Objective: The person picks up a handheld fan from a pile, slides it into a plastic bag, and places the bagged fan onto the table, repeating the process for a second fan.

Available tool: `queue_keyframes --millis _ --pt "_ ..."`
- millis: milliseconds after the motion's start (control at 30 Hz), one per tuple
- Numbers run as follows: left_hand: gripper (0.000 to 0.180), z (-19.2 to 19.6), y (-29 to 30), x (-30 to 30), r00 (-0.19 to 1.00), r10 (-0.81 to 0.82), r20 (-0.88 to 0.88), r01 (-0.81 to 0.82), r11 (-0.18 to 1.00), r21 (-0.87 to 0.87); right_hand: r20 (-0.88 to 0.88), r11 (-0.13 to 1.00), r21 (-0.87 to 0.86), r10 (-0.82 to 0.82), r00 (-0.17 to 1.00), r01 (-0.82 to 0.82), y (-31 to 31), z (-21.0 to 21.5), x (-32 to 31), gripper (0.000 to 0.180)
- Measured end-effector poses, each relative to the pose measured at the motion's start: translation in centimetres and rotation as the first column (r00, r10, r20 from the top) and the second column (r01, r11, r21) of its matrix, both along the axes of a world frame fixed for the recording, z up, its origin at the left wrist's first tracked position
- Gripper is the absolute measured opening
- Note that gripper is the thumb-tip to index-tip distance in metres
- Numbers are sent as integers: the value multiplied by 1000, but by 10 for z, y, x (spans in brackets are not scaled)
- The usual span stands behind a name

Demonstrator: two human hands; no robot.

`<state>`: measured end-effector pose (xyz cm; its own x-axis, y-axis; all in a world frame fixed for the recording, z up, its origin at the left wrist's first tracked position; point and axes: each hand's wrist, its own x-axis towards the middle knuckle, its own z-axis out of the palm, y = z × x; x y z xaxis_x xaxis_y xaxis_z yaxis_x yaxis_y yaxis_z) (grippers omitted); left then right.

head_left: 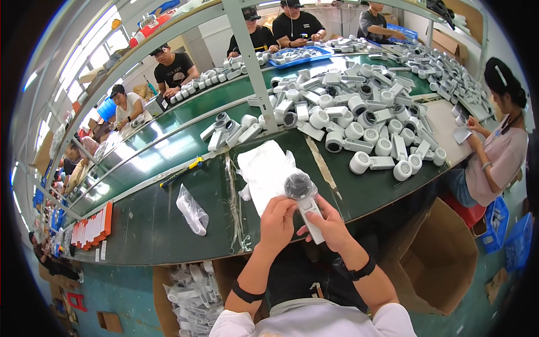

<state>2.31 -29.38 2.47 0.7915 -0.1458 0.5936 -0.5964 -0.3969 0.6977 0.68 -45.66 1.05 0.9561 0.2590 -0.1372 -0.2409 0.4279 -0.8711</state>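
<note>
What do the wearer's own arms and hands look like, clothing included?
The left hand and right hand are ungloved. A black band circles each forearm: left band, right band. The white sleeves are short.

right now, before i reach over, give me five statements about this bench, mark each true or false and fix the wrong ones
1. The right hand holds a white handheld appliance by its handle. True.
2. Black bands circle both of the person's wrists. True.
3. The crumpled clear plastic bag lies on the floor. False: it lies on the green bench, left of the hands.
4. The yellow-and-black tool lies left of the white plastic sheeting. True.
5. The large near heap of appliances lies left of that tool. False: it lies to the tool's right, beyond the hands.
</note>
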Motion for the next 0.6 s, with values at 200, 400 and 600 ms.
queue_keyframes --millis 200,400,600 --pt "5 -6 -9 -6 996 -53 65 49 997 64 119 994 -19 -102 988 105 2 -17 12 74" --pt "10 -16 -8 -24 938 -329 -106 334 942 36 122 945 -19 -322 939 327 4 -20 15 47" --pt "30 -40 5 -14 840 -317 -440 -83 726 -683 301 881 -101 -416 858 462 21 -22 3 18"
